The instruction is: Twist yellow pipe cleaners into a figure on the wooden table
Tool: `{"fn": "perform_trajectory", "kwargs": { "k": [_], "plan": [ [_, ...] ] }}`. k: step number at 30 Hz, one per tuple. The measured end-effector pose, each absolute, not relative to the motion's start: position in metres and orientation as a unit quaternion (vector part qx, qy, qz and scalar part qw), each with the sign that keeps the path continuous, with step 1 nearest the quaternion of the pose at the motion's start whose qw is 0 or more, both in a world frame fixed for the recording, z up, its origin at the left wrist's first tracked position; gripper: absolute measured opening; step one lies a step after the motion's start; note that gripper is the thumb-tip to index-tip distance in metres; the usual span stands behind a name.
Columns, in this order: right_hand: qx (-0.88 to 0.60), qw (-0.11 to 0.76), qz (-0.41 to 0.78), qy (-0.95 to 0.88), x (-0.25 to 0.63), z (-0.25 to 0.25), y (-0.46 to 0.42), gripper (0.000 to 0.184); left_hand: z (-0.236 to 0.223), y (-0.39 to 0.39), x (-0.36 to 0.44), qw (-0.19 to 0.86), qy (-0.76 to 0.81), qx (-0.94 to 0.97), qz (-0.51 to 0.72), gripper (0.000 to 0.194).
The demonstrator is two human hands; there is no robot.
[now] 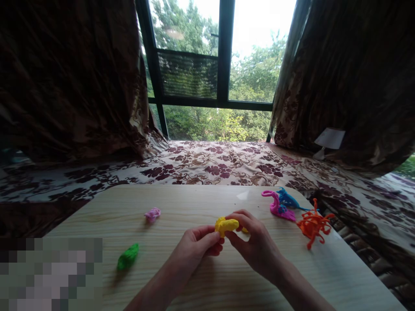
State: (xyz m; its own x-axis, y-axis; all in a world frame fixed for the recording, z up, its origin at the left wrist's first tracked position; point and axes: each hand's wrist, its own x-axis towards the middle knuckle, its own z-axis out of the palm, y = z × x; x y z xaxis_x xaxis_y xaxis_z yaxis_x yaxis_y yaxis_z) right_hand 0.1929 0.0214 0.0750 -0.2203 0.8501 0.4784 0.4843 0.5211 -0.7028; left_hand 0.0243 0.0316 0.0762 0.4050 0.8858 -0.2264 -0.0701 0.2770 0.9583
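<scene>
Both my hands meet over the middle of a pale wooden table (201, 285) and pinch one lump of yellow modelling clay (226, 225). My left hand (198, 247) grips its left end with thumb and fingers. My right hand (254, 244) holds the right end, fingers curled round it. A green clay lump (128, 256) lies to the left near the front. A small pink clay piece (152, 214) lies further back on the left.
At the table's right edge lie finished clay shapes: a pink one (278, 207), a blue one (288, 200) and an orange spidery one (314, 223). Behind the table a floral cloth (210, 162) covers a ledge under a window with dark curtains. A blurred patch covers the lower left corner.
</scene>
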Motion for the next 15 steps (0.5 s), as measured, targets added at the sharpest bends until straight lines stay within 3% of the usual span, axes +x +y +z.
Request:
{"fn": "perform_trajectory", "kwargs": {
  "k": [6, 11, 15],
  "plan": [
    [-0.457, 0.400, 0.197, -0.770, 0.192, 0.076, 0.018, 0.021, 0.070, 0.036, 0.022, 0.625, 0.444, 0.537, 0.352, 0.030],
    [-0.510, 0.318, 0.169, -0.781, 0.195, 0.062, 0.023, 0.014, 0.060, 0.048, 0.011, 0.460, 0.538, 0.577, 0.407, 0.034],
    [-0.529, 0.282, 0.151, -0.786, 0.189, 0.055, 0.024, 0.010, 0.061, 0.046, 0.012, 0.426, 0.547, 0.608, 0.387, 0.031]
  ]
}}
